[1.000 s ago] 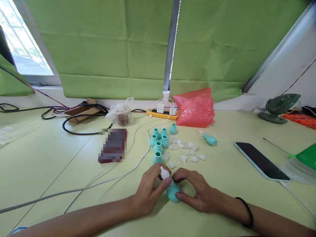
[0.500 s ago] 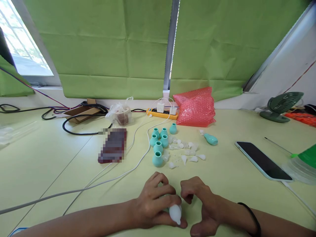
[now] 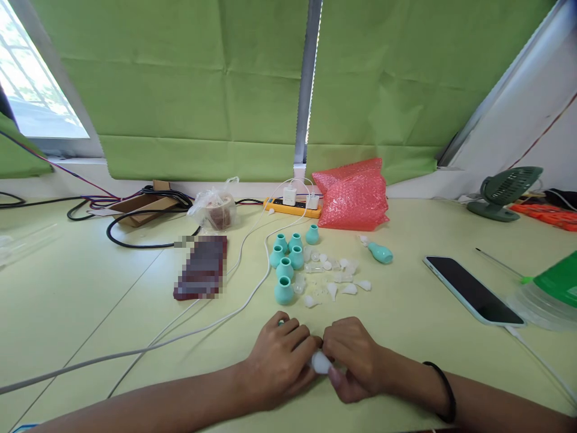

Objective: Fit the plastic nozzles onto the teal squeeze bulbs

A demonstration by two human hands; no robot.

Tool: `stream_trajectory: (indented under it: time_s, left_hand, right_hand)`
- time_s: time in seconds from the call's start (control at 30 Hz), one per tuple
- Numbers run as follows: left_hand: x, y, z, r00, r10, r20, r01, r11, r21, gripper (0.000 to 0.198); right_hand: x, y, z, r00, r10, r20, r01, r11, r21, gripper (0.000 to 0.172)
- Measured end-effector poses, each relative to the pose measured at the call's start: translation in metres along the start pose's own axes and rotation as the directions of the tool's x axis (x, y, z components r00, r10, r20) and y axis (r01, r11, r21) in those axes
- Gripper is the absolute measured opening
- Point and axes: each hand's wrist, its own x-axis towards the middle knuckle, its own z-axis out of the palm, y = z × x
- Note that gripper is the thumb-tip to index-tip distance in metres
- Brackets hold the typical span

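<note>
So from the head cam, both hands are bunched together low on the bench [image 3: 112, 313], fingers curled in tight. The left hand [image 3: 277, 358] wraps the teal bulb [image 3: 282, 323], only a sliver showing, and the right hand [image 3: 354, 358] pinches the white tip [image 3: 320, 362] poking out between them. The piece seems to lie sideways, tip toward the right hand, but it's mostly hidden. More teal bulbs [image 3: 285, 267] and clear caps [image 3: 336, 279] sit just beyond. No readable writing anywhere; the dark red item [image 3: 201, 267] is blurred out.
</note>
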Motion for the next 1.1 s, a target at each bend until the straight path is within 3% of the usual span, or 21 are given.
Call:
stream_trajectory:
  time_s: [0.13,0.27,0.33,0.37,0.43,0.5,0.6,0.73,0.87,0.93,1.0,1.03,1.1]
  left_hand:
    - [0.000,0.000,-0.007,0.995,-0.101,0.014,0.102,0.989,-0.109,0.023]
    - [-0.001,-0.003,-0.004,0.998,-0.063,-0.009,0.062,0.994,-0.093,0.021]
    - [-0.002,-0.004,-0.002,0.997,-0.068,-0.034,0.064,0.993,-0.096,0.022]
    - [-0.002,-0.005,-0.001,0.996,-0.081,-0.047,0.076,0.992,-0.101,0.023]
    - [-0.003,-0.005,0.000,0.992,-0.112,-0.059,0.105,0.988,-0.113,0.025]
    - [-0.004,-0.004,-0.001,0.989,-0.138,-0.060,0.129,0.983,-0.130,0.026]
    - [-0.003,-0.004,-0.001,0.984,-0.162,-0.072,0.149,0.976,-0.159,0.028]
    - [-0.002,-0.004,-0.001,0.976,-0.213,-0.042,0.201,0.960,-0.196,0.028]
    - [-0.003,-0.003,-0.004,0.952,-0.304,-0.036,0.287,0.928,-0.237,0.022]
    - [-0.005,-0.002,-0.006,0.949,-0.313,-0.046,0.293,0.924,-0.247,0.019]
    - [-0.006,-0.002,-0.007,0.944,-0.326,-0.051,0.300,0.912,-0.279,0.018]
    - [-0.006,-0.002,-0.006,0.932,-0.358,-0.055,0.326,0.894,-0.309,0.017]
    - [-0.005,-0.002,-0.005,0.880,-0.471,-0.055,0.414,0.820,-0.395,0.018]
  right_hand:
    - [-0.004,0.008,0.001,0.988,0.152,0.011,-0.152,0.984,0.088,0.021]
    - [-0.003,0.006,-0.001,0.979,0.188,0.081,-0.198,0.968,0.153,0.027]
    - [0.000,0.003,-0.003,0.933,0.329,0.149,-0.357,0.902,0.245,0.030]
    - [0.002,0.002,-0.004,0.886,0.419,0.200,-0.463,0.827,0.319,0.033]
    - [0.006,0.003,-0.005,0.768,0.539,0.345,-0.637,0.590,0.497,0.037]
    - [0.009,0.008,-0.006,0.687,0.533,0.493,-0.701,0.308,0.643,0.040]
    - [0.011,0.017,-0.006,0.656,0.470,0.590,-0.676,0.018,0.737,0.041]
    - [0.011,0.020,-0.002,0.659,0.399,0.638,-0.603,-0.227,0.765,0.042]
    - [0.010,0.025,-0.001,0.622,0.374,0.687,-0.541,-0.428,0.724,0.044]
    - [0.009,0.037,-0.006,0.582,0.454,0.674,-0.497,-0.458,0.738,0.046]
    - [0.008,0.054,-0.011,0.528,0.610,0.591,-0.449,-0.390,0.804,0.045]
    - [0.007,0.062,-0.013,0.498,0.693,0.521,-0.450,-0.307,0.838,0.044]
    - [0.004,0.076,-0.013,0.464,0.825,0.323,-0.500,-0.057,0.864,0.042]
